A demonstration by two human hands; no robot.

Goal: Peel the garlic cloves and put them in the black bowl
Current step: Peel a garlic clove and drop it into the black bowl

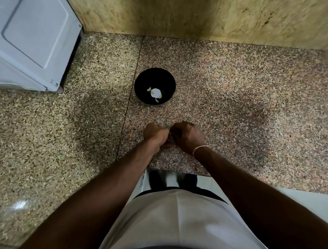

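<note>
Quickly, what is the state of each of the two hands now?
Left hand: fingers curled; what it holds cannot be told.
Right hand: fingers curled; what it holds is hidden too.

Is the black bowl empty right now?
No, the black bowl already holds a few pale garlic pieces at its bottom.

Both forearms reach forward, the left hand and right hand meeting knuckle to knuckle, fingers curled.
</note>
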